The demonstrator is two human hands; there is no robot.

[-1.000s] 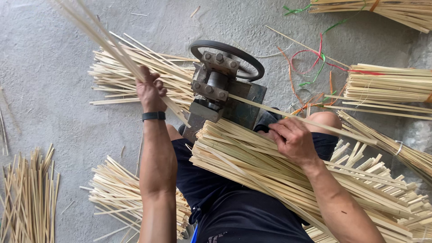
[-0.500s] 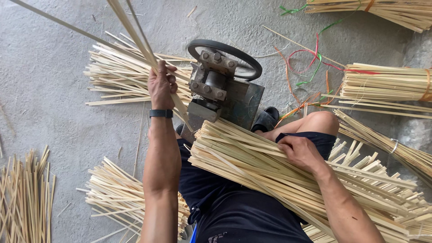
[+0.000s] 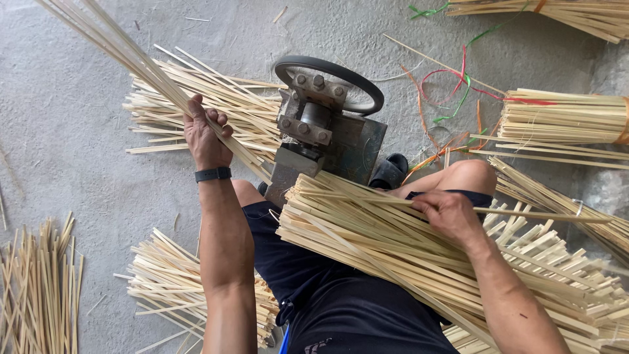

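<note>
— Where do we stand with the splitting?

— We judge it midway. Our left hand [image 3: 206, 134] is closed around a handful of thin bamboo strips [image 3: 124, 49], which come out of the left side of the small splitting machine [image 3: 321, 141] with the black handwheel [image 3: 331, 82]. Behind that hand lies a heap of finished strips [image 3: 196, 98] on the concrete floor [image 3: 72, 170], with another heap [image 3: 177, 282] beside our left thigh and a loose pile [image 3: 39, 288] at the far left. So a good share looks done.

— And what is left?

— Plenty, by our reckoning. A thick bundle of unsplit bamboo slats [image 3: 419, 255] rests across our lap, and tied bundles [image 3: 557, 118] wait at the right, among scraps of coloured string [image 3: 458, 85].

— What is the right hand doing?

— Our right hand [image 3: 449, 213] rests on top of the lap bundle, fingers pinched narrow on a single slat [image 3: 544, 215].

— Which way do things point?

— The strips in the left hand run long and slanted, from the machine's mouth up towards the upper left corner. The single slat lies almost level, its long axis running left to right, its near end aimed at the machine. The lap bundle slants from upper left down to lower right.
</note>
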